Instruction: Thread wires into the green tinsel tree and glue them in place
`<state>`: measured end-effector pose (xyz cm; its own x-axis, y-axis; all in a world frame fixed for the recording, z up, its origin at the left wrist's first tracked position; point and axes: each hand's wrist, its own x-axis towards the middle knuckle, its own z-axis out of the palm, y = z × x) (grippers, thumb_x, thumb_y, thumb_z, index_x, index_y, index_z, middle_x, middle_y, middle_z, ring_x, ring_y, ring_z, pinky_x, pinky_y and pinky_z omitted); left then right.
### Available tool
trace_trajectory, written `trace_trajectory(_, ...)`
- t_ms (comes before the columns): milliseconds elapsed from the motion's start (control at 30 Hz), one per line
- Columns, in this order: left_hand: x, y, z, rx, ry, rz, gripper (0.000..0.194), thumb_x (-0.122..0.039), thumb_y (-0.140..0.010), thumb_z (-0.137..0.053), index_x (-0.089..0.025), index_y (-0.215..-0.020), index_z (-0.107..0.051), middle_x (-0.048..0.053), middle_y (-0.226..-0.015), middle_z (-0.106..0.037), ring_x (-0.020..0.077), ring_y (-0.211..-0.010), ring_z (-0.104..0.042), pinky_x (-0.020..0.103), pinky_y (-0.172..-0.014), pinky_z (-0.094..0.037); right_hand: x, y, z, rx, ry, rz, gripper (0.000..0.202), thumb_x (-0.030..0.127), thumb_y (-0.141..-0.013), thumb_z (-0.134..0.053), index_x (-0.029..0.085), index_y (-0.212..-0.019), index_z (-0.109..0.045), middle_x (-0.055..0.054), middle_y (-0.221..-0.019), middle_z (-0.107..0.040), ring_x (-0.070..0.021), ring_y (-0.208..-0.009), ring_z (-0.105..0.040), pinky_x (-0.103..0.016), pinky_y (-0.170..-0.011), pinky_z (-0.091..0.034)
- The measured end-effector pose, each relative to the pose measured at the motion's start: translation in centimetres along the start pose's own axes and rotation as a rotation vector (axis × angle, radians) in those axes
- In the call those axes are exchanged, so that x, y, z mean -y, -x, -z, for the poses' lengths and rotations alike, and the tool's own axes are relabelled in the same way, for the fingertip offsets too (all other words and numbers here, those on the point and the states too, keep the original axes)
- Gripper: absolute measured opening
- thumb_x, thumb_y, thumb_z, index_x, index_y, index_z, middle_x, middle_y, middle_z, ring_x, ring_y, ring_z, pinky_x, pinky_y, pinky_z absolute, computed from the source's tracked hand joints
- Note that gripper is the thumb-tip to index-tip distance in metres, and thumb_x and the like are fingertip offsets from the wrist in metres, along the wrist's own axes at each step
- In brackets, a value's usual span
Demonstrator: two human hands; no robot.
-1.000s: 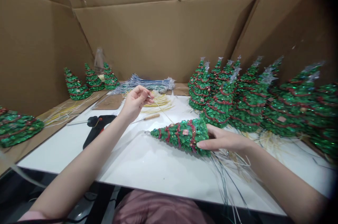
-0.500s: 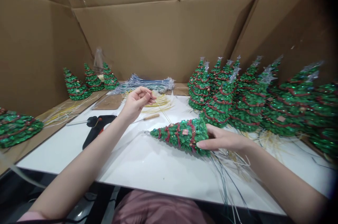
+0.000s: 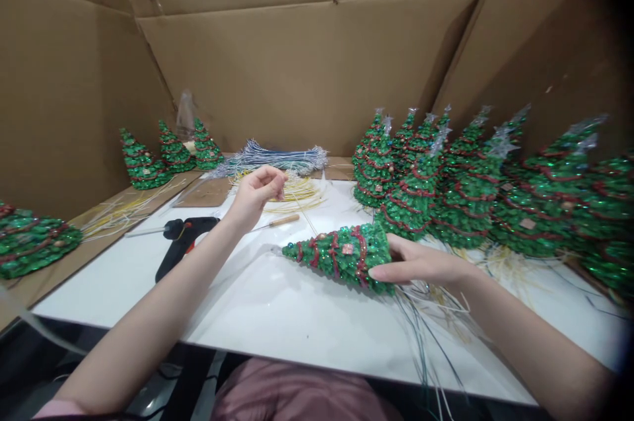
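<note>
A small green Christmas tree point(image 3: 327, 252) with red garland lies on its side over the white tabletop, tip to the left. My right hand point(image 3: 421, 259) grips it by the base, thumb on the near side and the other fingers hidden behind. Loose wires point(image 3: 421, 335) trail from the base end past the table's front edge. Up and to the left of the tree, my left hand point(image 3: 260, 193) is closed in a pinch. From those fingertips a thin pale wire point(image 3: 307, 215) runs down to the tree's upper side.
Several finished-looking trees point(image 3: 416, 190) with star tops stand at the right. A black glue gun point(image 3: 173, 252) and a wooden-handled awl point(image 3: 284, 220) lie left of centre. Bundled wires point(image 3: 282, 160) rest at the back, before cardboard walls point(image 3: 297, 71). More trees point(image 3: 141, 163) stand left.
My left hand has shifted slightly down and to the left, its fingers drawn closer together. The tree and my right hand have stayed in place.
</note>
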<state>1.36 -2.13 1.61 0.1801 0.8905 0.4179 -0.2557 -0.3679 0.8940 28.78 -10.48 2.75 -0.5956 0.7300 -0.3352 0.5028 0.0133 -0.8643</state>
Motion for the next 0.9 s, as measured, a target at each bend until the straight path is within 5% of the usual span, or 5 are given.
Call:
trace_trajectory(333, -0.12, 0.03, -0.16, 0.020, -0.007, 0.139, 0.032, -0.035, -0.064, -0.077, -0.015, -0.072, -0.054, 0.002, -0.059, -0.067, 0.0119, -0.053, -0.063, 0.019, -0.051, -0.049, -0.35, -0.04, 0.05, -0.017, 0.034, -0.006, 0.056, 0.061, -0.066, -0.064, 0.019, -0.102, -0.055, -0.008, -0.092, -0.057, -0.0227, -0.080, -0.055, -0.032, -0.060, -0.048)
trace_trajectory(767, 0.18, -0.19, 0.17, -0.259, 0.025, 0.006, 0.027, -0.023, -0.063, -0.075, -0.014, -0.073, -0.052, 0.001, -0.068, -0.071, 0.0125, -0.067, -0.070, 0.021, -0.064, -0.053, 0.19, 0.13, -0.10, 0.006, -0.038, 0.008, 0.045, 0.054, -0.069, -0.066, 0.020, -0.097, -0.054, -0.002, -0.077, -0.050, -0.0137, -0.060, -0.041, -0.025, -0.049, -0.033)
trace_trajectory(900, 0.01, -0.30, 0.37, -0.295, 0.037, 0.043, 0.022, -0.018, -0.064, -0.067, -0.016, -0.077, -0.049, 0.000, -0.063, -0.070, 0.0138, -0.062, -0.069, 0.020, -0.057, -0.051, 0.11, 0.06, -0.09, 0.026, -0.062, 0.032, 0.043, 0.052, -0.070, -0.067, 0.019, -0.094, -0.053, -0.001, -0.075, -0.047, -0.0117, -0.059, -0.038, -0.023, -0.048, -0.030)
